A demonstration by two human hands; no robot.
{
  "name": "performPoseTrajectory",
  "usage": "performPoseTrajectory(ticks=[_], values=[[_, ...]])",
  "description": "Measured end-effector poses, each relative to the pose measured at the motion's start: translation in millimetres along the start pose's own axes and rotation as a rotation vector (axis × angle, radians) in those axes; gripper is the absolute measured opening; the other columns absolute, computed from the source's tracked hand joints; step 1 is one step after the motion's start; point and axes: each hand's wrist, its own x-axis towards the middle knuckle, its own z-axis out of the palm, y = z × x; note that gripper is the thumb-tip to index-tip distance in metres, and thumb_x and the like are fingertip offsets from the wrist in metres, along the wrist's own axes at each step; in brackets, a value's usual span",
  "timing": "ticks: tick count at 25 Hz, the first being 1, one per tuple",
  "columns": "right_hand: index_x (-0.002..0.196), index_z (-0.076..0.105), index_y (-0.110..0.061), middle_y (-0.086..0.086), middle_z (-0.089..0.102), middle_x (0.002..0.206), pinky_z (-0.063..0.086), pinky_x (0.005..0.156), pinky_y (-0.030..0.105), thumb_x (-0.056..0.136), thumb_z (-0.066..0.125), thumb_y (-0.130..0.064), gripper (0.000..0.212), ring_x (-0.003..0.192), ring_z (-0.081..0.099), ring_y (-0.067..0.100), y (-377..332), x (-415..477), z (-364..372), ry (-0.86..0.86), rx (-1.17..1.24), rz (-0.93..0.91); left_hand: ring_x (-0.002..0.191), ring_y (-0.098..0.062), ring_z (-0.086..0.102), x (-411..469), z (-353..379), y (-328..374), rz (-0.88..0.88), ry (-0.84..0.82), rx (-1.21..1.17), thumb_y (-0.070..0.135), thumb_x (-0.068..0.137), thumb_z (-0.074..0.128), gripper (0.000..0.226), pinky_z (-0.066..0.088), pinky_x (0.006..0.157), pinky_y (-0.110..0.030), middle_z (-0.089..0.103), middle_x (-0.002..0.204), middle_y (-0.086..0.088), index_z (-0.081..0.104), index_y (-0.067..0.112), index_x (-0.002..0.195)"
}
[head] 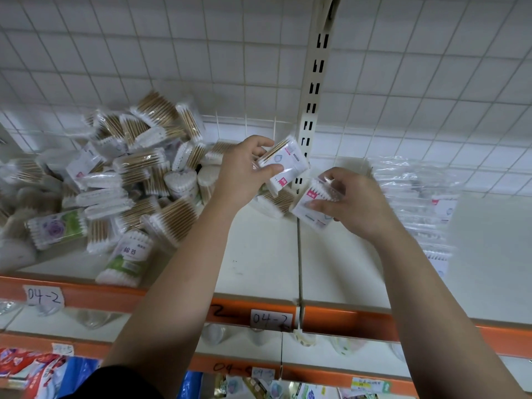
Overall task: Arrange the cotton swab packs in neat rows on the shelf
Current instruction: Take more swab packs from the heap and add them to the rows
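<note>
My left hand (pixel 244 171) grips a clear cotton swab pack with a white label (pixel 288 161), lifted above the shelf near the slotted upright. My right hand (pixel 351 203) holds a second swab pack (pixel 309 204) with a pink mark, tilted, just right of the shelf seam. A loose heap of swab packs (pixel 129 180) with wooden and white sticks covers the left part of the white shelf (pixel 259 254). A row of flat clear packs (pixel 423 203) lies along the right part of the shelf, blurred.
A slotted metal upright (pixel 312 105) rises behind my hands against a white wire-grid back panel (pixel 172 53). The shelf's orange front edge (pixel 345 315) carries handwritten labels. Lower shelves hold other packaged goods (pixel 34 367).
</note>
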Motion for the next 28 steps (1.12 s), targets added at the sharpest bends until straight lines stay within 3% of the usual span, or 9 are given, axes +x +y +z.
performPoseTrajectory(ticks=[3, 9, 14, 17, 19, 24, 28], values=[[0.097, 0.058, -0.031, -0.008, 0.059, 0.077, 0.044, 0.058, 0.022, 0.070, 0.082, -0.030, 0.036, 0.060, 0.055, 0.013, 2.3, -5.1, -20.3, 0.063, -0.005, -0.010, 0.077, 0.002, 0.058, -2.7, 7.2, 10.8, -0.021, -0.018, -0.042, 0.002, 0.068, 0.078, 0.044, 0.045, 0.067, -0.014, 0.062, 0.091, 0.010, 0.061, 0.025, 0.102], [0.091, 0.053, -0.021, -0.005, 0.061, 0.077, 0.039, 0.055, 0.018, 0.069, 0.083, -0.024, 0.037, 0.066, 0.052, 0.012, 17.0, -17.7, -64.3, 0.244, 0.111, -0.033, 0.087, -0.008, 0.061, -2.8, 38.2, 42.0, 0.049, 0.044, -0.059, 0.012, 0.071, 0.077, 0.035, 0.049, 0.074, -0.019, 0.066, 0.096, 0.006, 0.061, 0.023, 0.100], [0.099, 0.055, -0.019, -0.020, 0.058, 0.082, 0.039, 0.060, 0.006, 0.078, 0.073, -0.014, 0.028, 0.073, 0.052, -0.012, 51.5, -29.7, -110.8, 0.400, 0.108, -0.081, 0.084, 0.005, 0.057, -8.3, 75.7, 77.6, 0.144, 0.040, -0.050, 0.009, 0.076, 0.074, 0.032, 0.046, 0.073, -0.010, 0.066, 0.097, 0.011, 0.066, 0.020, 0.105], [0.105, 0.060, -0.021, -0.016, 0.058, 0.096, 0.048, 0.077, 0.025, 0.080, 0.069, -0.013, 0.028, 0.087, 0.051, -0.003, 84.7, -34.1, -139.1, 0.471, 0.041, -0.090, 0.082, 0.010, 0.053, -11.1, 98.1, 96.3, 0.191, 0.031, -0.035, 0.011, 0.078, 0.073, 0.031, 0.041, 0.075, -0.007, 0.061, 0.092, 0.022, 0.066, 0.017, 0.108], [0.108, 0.062, -0.019, -0.011, 0.055, 0.102, 0.046, 0.082, 0.032, 0.082, 0.068, -0.013, 0.028, 0.091, 0.046, 0.000, 108.9, -37.7, -156.7, 0.459, -0.030, -0.073, 0.082, 0.012, 0.052, -12.1, 114.7, 108.7, 0.216, 0.026, -0.019, 0.012, 0.080, 0.072, 0.030, 0.039, 0.074, -0.006, 0.059, 0.091, 0.023, 0.066, 0.018, 0.109], [0.106, 0.066, -0.013, -0.008, 0.055, 0.098, 0.035, 0.077, 0.023, 0.080, 0.069, -0.008, 0.027, 0.090, 0.045, 0.003, 154.5, -44.9, -172.4, 0.364, -0.097, -0.059, 0.084, 0.010, 0.051, -14.2, 153.0, 126.6, 0.255, 0.012, 0.027, 0.016, 0.081, 0.071, 0.032, 0.041, 0.077, -0.010, 0.057, 0.095, 0.018, 0.065, 0.018, 0.113], [0.100, 0.067, -0.014, -0.003, 0.061, 0.096, 0.040, 0.077, 0.028, 0.075, 0.074, -0.007, 0.028, 0.089, 0.051, 0.016, 174.5, -47.4, -160.8, 0.277, -0.073, -0.069, 0.085, 0.009, 0.051, -16.3, 176.1, 130.6, 0.267, 0.013, 0.090, 0.019, 0.082, 0.071, 0.033, 0.044, 0.079, -0.017, 0.061, 0.101, 0.008, 0.064, 0.019, 0.114]])
